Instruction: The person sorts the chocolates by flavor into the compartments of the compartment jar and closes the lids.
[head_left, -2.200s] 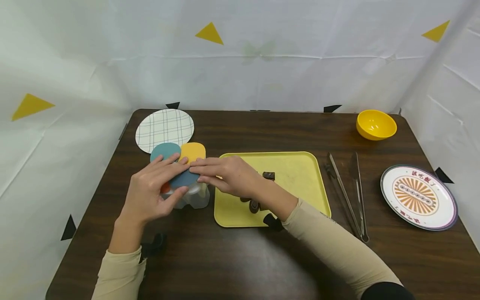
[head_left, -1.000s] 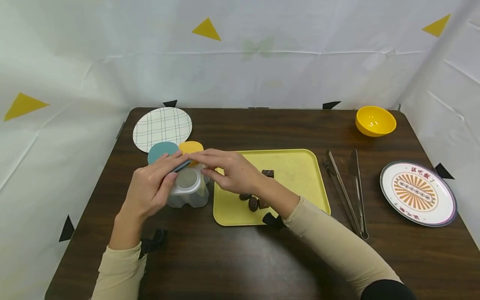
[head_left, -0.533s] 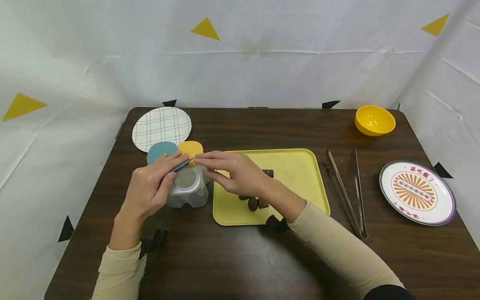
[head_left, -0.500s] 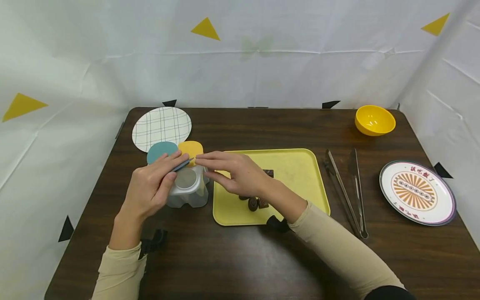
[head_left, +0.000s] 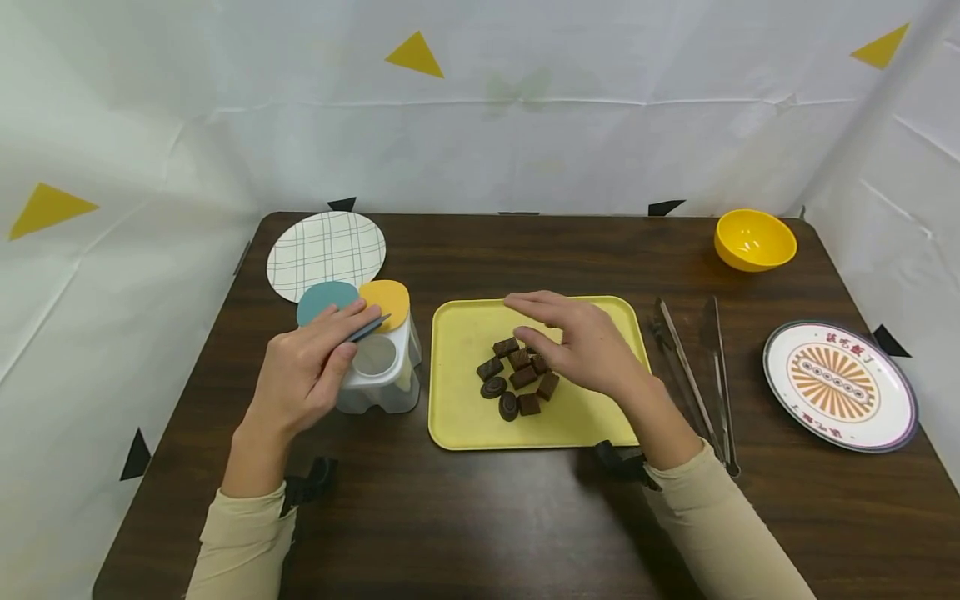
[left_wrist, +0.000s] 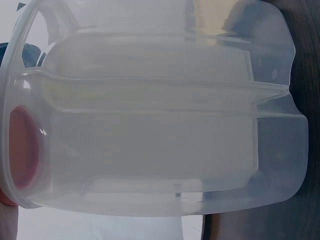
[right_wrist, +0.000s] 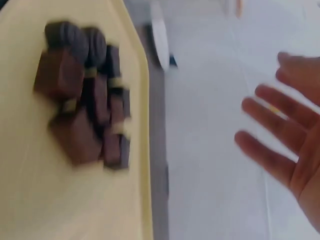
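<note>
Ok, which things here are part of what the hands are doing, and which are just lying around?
In use:
left hand holding a thin blue lid
clear plastic compartment container
right hand, open above the brown chocolate pieces
yellow plastic tray

Lying about:
metal tongs
yellow bowl
patterned round plate
checked white plate

Bare table [head_left: 465, 508] lies open before the yellow tray [head_left: 457, 425]; tongs [head_left: 693, 392] flank its right edge.
</note>
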